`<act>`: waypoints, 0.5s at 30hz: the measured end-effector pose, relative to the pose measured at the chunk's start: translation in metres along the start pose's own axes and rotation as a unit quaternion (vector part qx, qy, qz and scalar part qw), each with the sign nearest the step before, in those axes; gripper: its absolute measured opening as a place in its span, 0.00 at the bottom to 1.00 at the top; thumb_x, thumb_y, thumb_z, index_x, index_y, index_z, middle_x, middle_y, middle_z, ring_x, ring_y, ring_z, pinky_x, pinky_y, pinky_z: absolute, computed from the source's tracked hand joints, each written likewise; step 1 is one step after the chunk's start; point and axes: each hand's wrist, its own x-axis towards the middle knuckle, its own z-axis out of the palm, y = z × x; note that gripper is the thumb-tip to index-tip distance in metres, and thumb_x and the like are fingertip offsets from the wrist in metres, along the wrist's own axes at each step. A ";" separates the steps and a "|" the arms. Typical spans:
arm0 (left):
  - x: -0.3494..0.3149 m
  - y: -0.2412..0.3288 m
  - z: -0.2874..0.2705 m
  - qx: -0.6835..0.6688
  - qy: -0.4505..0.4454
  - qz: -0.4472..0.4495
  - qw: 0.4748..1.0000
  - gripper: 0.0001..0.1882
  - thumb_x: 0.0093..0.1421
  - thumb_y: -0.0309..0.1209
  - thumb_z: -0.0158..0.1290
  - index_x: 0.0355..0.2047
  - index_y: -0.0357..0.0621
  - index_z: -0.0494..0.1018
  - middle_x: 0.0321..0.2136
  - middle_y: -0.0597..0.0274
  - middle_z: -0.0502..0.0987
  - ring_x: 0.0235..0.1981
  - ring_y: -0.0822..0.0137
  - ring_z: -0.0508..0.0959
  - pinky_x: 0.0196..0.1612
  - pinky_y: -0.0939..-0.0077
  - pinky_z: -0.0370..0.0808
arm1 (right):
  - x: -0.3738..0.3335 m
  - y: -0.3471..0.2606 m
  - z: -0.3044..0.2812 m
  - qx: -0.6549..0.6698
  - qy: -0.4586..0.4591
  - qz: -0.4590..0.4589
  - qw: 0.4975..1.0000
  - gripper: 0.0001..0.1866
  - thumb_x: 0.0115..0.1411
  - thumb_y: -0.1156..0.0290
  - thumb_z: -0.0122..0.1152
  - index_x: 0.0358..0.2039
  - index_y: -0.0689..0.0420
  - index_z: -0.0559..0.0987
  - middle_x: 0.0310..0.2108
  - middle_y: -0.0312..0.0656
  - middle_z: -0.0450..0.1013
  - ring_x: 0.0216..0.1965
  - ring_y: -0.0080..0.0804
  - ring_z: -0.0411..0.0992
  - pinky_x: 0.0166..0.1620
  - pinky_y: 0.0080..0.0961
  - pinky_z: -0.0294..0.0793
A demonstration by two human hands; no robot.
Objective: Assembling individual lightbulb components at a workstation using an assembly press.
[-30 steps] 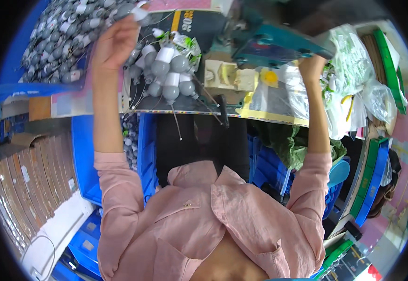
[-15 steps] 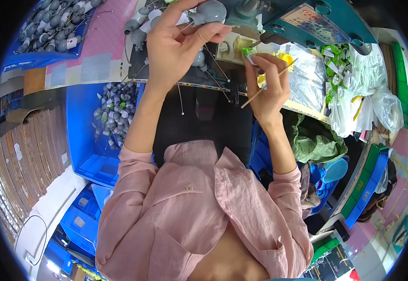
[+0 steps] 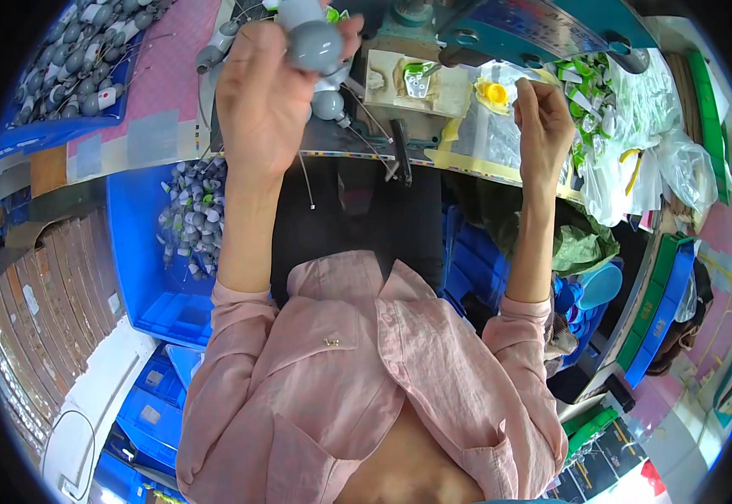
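Observation:
My left hand (image 3: 261,105) is closed round a grey bulb-shaped part (image 3: 316,46), its rounded end towards me, above the dark work surface. Another grey bulb-shaped part (image 3: 329,106), trailing a thin wire, lies just beyond the fingers. A small green and white piece (image 3: 417,80) sits in the pale block (image 3: 380,80) under the teal machine (image 3: 542,29). My right hand (image 3: 544,126) has its fingers pinched together, right of a small yellow cup (image 3: 494,93); whatever they hold, if anything, is hidden.
Several green and white pieces (image 3: 588,105) lie beside clear plastic bags (image 3: 664,126) on the right. A blue bin (image 3: 135,244) with grey parts stands below the table edge at left; another blue bin (image 3: 55,130) is at the upper left.
The green and white piece has left my right hand and lies in the block. My right hand moved right, past the yellow cup. The grey bulb-shaped part moved left and turned in my left hand.

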 end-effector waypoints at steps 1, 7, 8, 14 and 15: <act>0.001 -0.002 -0.007 0.006 0.036 -0.003 0.999 0.09 0.68 0.24 0.50 0.47 0.36 0.72 0.48 0.37 0.78 0.41 0.57 0.81 0.44 0.71 0.77 | 0.002 0.002 -0.001 -0.001 0.001 0.000 1.000 0.15 0.71 0.64 0.57 0.35 0.63 0.80 0.21 0.30 0.68 0.23 0.14 0.61 0.28 0.14 0.59; -0.012 -0.004 -0.001 0.111 0.020 -0.195 0.974 0.16 0.66 0.30 0.53 0.53 0.39 0.72 0.39 0.48 0.79 0.26 0.66 0.79 0.28 0.75 0.75 | 0.002 0.020 0.006 -0.212 0.052 -0.068 0.973 0.19 0.72 0.61 0.54 0.31 0.63 0.81 0.18 0.36 0.71 0.21 0.19 0.66 0.26 0.20 0.64; -0.014 -0.005 -0.002 0.126 0.017 -0.222 0.967 0.17 0.66 0.31 0.53 0.54 0.39 0.71 0.37 0.50 0.79 0.25 0.67 0.80 0.27 0.77 0.75 | 0.002 0.023 0.007 -0.223 0.049 -0.069 0.971 0.19 0.71 0.60 0.54 0.32 0.63 0.81 0.19 0.40 0.73 0.22 0.21 0.69 0.27 0.24 0.67; -0.022 -0.013 0.003 0.198 0.039 -0.259 0.945 0.15 0.66 0.37 0.58 0.46 0.40 0.77 0.33 0.60 0.78 0.22 0.72 0.80 0.20 0.82 0.74 | 0.007 0.008 0.007 0.069 0.030 0.017 0.997 0.17 0.72 0.63 0.52 0.30 0.61 0.78 0.17 0.32 0.68 0.18 0.16 0.61 0.22 0.16 0.57; -0.023 -0.015 0.003 0.200 0.042 -0.258 0.944 0.15 0.66 0.37 0.58 0.46 0.40 0.77 0.33 0.60 0.78 0.22 0.72 0.80 0.20 0.82 0.74 | 0.005 -0.005 0.012 0.072 0.027 0.018 0.997 0.17 0.72 0.63 0.52 0.30 0.61 0.78 0.17 0.32 0.68 0.18 0.16 0.61 0.22 0.16 0.57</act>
